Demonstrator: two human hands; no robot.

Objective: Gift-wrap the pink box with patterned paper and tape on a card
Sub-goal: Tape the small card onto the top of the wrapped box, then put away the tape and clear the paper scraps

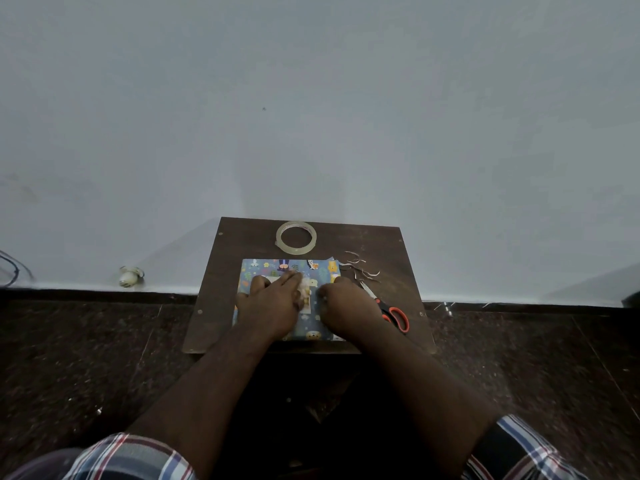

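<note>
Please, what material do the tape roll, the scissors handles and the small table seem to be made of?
Tape roll: clear glossy plastic film, seemingly; the table shows through it.
Scissors handles: probably smooth plastic, orange-red and black.
Small table: dark brown board, likely wood or laminate, matte and scuffed.

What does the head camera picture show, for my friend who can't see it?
Two hands press on a box wrapped in blue cartoon paper on a small brown table: the left hand lies flat over a pale card, the right hand rests beside it. A tape roll sits behind the box, and orange-handled scissors and paper scraps lie to the right.
</note>
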